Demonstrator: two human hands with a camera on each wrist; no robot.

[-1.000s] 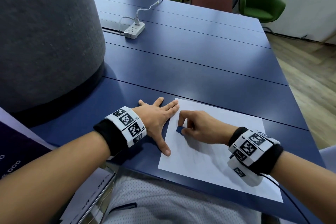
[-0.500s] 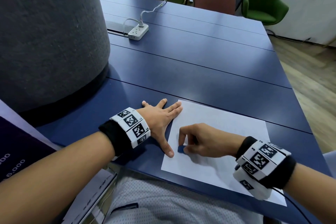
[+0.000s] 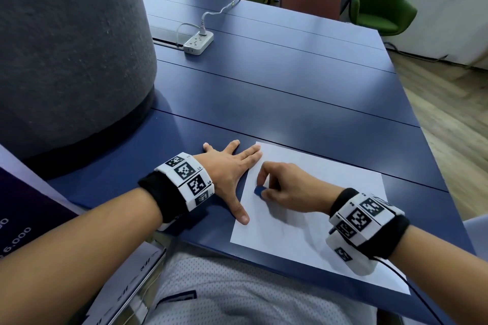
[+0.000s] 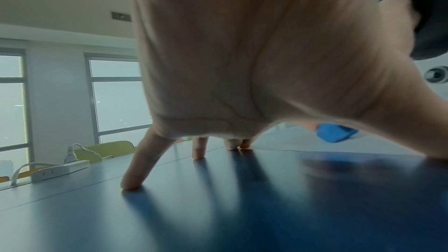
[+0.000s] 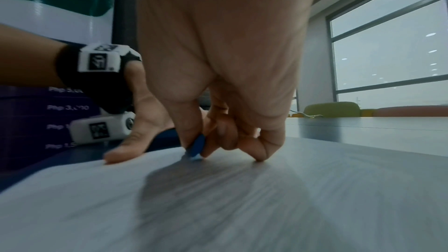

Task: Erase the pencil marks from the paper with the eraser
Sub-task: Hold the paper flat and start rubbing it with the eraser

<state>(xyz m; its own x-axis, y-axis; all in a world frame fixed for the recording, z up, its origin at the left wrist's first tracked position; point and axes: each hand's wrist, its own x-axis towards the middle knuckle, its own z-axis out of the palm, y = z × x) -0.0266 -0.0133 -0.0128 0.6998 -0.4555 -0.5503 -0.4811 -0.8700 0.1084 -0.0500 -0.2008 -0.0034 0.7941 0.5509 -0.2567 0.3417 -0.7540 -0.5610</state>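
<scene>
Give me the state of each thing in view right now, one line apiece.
left hand: fingers spread flat, thumb and fingertips pressing the sheet's left edge.
right hand: pinching the eraser.
eraser: blue, tip on the paper.
paper: flat on the table.
power strip: one white cord plugged in.

Eraser (image 3: 258,190) on paper (image 3: 317,232), left hand (image 3: 227,174) beside.

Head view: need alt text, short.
A right hand pinches a small blue eraser against a white sheet of paper on a blue table, while the left hand lies spread flat at the sheet's left edge. Behind sit a power strip and coloured chairs.
</scene>
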